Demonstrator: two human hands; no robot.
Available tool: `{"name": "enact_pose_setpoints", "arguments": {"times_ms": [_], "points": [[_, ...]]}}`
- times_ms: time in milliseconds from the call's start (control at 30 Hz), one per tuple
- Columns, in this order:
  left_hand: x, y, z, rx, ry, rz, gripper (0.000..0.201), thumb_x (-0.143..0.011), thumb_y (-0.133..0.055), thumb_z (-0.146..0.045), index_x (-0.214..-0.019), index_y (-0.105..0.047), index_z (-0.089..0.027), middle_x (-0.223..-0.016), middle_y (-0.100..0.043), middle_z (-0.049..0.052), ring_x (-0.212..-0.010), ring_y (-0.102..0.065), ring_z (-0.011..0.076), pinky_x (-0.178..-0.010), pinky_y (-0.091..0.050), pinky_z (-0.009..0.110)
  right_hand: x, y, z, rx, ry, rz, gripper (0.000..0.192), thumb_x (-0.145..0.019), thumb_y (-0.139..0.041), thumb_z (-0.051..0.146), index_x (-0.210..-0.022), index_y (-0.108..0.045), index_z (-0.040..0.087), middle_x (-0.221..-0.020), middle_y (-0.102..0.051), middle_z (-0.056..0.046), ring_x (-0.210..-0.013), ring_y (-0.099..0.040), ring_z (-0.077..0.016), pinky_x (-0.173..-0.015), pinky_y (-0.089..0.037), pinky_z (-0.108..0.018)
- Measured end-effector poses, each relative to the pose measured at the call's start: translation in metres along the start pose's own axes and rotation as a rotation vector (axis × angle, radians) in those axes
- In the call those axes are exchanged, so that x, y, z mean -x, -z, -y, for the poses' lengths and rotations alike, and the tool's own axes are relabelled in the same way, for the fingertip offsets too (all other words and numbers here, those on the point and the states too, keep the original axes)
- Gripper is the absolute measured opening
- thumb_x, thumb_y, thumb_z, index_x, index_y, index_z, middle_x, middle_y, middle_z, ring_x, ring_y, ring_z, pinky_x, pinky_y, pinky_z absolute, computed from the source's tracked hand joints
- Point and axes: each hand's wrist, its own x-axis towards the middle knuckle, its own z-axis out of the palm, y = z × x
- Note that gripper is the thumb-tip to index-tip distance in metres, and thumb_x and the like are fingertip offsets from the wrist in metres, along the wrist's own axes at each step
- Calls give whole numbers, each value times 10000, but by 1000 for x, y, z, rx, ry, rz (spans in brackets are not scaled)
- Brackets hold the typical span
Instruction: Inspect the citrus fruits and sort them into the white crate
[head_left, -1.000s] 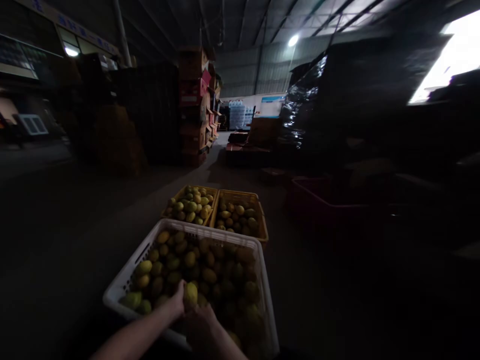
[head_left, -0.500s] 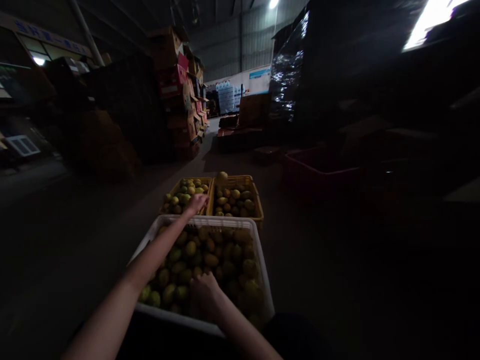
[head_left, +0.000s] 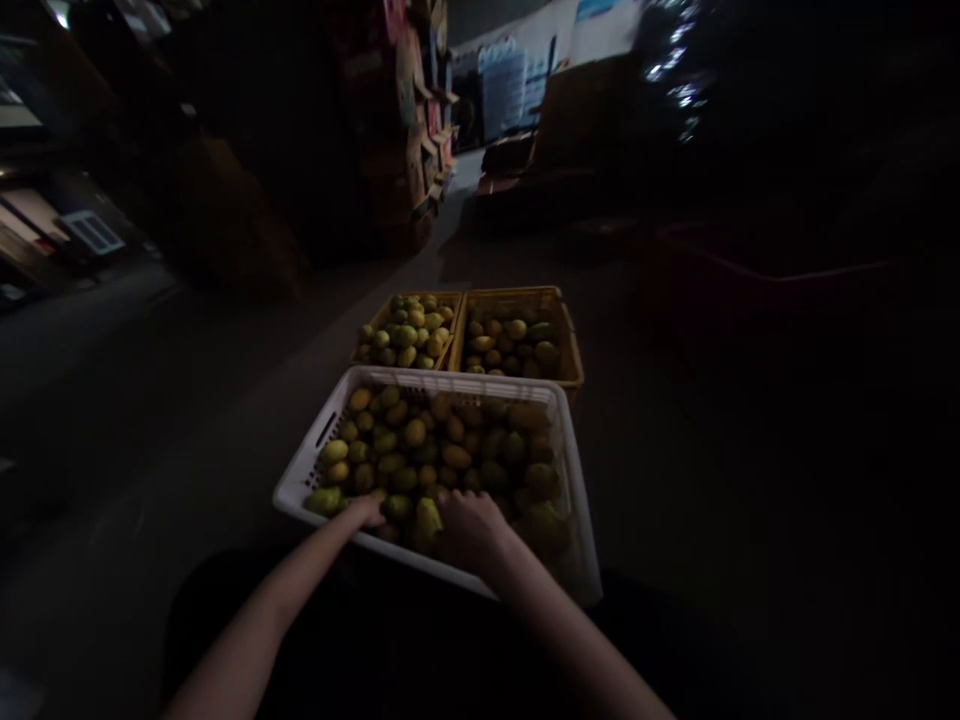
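Head view, taking the white plastic crate as landmark.

Item 1: white plastic crate, one, standing on the floor directly in front of the person, filled close to the rim with yellow-green mangoes. The heap was too dense and dim for an exact count; several dozen at least. It sat nearest the body, probably so both hands could reach into it without stretching.

Item 2: yellow crates, two, side by side and touching, just beyond the far rim of the white crate. The left yellow crate held greener, brighter fruit piled high; the right yellow crate held a lower layer. The separate lots suggested a division by grade.

Item 3: hands, two, both at the near edge of the white crate. The left hand rested on the fruit by the near rim, fingers curled; whether it gripped a mango could not be told. The right hand lay over the heap, beside one mango standing up between the hands; its grasp was hidden too.

Item 4: stacked cartons, well beyond the crates, number unclear in the dark.
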Motion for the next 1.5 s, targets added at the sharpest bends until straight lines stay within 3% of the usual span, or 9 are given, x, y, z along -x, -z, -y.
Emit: {"name": "enact_pose_setpoints", "arguments": {"times_ms": [233,600,733,900,1100,1167,1267,1367,1500], "points": [[-39,-5,11,-62,163,49,388,-920,-609,-377,-1246,-581,-169,-1253,-598,90,-1085,-611,241,-904,-541,444,8,18,-29,78,-110,16,342,-929,-497,237,-1239,-594,132,-1151,-698,-193,-1077,-679,-323,-836,-501,-393],[-49,-28,12,-231,3,139,347,-867,-676,-373,-1129,-651,-147,-1218,-637,107,-1137,-598,291,-963,-499,467,20,20,-39,92,-127,128,342,-963,-445,243,-1256,-568,118,-1170,-676,-166,-1075,-669,-318,-840,-490,-398],[-52,-20,7,-324,-30,164,271,-650,-850,-344,-755,-704,-140,-1013,-728,172,-1142,-602,400,-997,-437,457,21,22,-41,78,-153,138,358,-976,-412,258,-1263,-568,111,-1179,-674,-181,-1050,-676,-317,-817,-488,-391],[-46,13,-5,-380,-117,157,400,-670,-796,-493,-695,-683,-110,-856,-734,123,-1002,-656,312,-914,-453,371,19,19,-39,72,-117,95,398,-948,-471,234,-1331,-547,156,-1188,-669,-171,-1082,-656,-323,-860,-499,-421],[-6,93,-79,-414,-374,57,543,-755,-639,-663,-890,-719,-143,-931,-736,96,-951,-658,284,-839,-462,317,6,17,-28,18,-92,-118,798,-798,-727,293,-1506,-364,227,-1578,-309,-217,-1445,-275,-447,-1004,-438,-565],[14,115,-112,-272,-545,99,543,-772,-634,-637,-995,-716,-148,-1009,-736,94,-965,-655,281,-839,-468,320,5,24,-25,-49,-97,-237,867,-773,-730,226,-1530,-307,218,-1568,-322,-224,-1389,-380,-429,-958,-483,-502],[33,135,-146,42,-760,207,526,-786,-655,-551,-1127,-690,-151,-1126,-718,79,-1050,-632,268,-907,-466,329,12,40,-29,-184,-172,-473,668,-788,-650,177,-1427,-456,189,-1339,-572,-184,-1113,-613,-342,-795,-529,-383],[22,133,-150,330,-750,265,471,-936,-442,-466,-1208,-651,-144,-1100,-724,88,-1007,-654,235,-880,-503,337,20,51,-41,-307,-251,-723,521,-764,-675,261,-1270,-574,184,-1190,-653,-137,-963,-659,-309,-736,-519,-370],[-15,89,-123,274,-515,35,415,-996,-337,-334,-1137,-672,-133,-949,-725,74,-893,-667,192,-807,-534,301,24,50,-58,-358,-312,-934,499,-731,-699,332,-1201,-598,198,-1134,-675,-123,-886,-666,-300,-692,-508,-381]]}}
